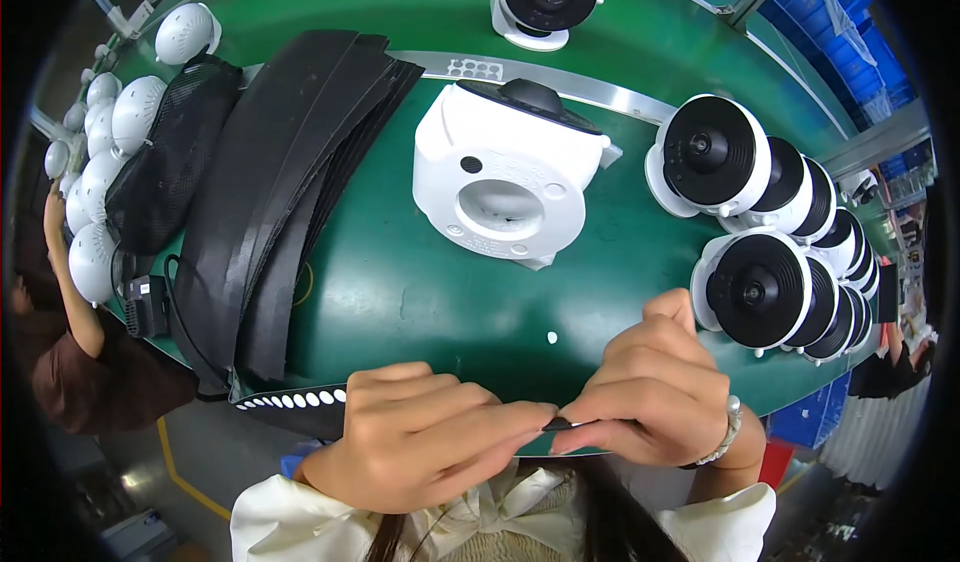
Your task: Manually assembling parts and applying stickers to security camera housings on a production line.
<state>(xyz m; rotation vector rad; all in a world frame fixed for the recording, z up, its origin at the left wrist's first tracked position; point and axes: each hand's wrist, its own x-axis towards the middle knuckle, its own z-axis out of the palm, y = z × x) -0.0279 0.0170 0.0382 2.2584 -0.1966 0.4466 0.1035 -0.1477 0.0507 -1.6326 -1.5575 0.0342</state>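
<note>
My left hand [415, 437] and my right hand [655, 392] meet at the table's near edge, fingertips pinched on a small black piece [558, 424]. Most of that piece is hidden by the fingers. Behind my left hand a black strip with a row of white round dots [300, 400] sticks out; whether this hand also holds it, I cannot make out. Beyond the hands a white camera [440, 147] lies tipped, its round base with an oval recess turned toward me and its black front facing up. A small white dot [552, 338] lies on the green table between camera and hands.
Stacked black sheets [275, 162] and a black mesh bag [175, 152] lie left, near white domed units [92, 262]. Rows of white cameras with black fronts [755, 292] stand right; another camera [548, 2] stands at the back. Another person's arm [75, 282] reaches in at far left.
</note>
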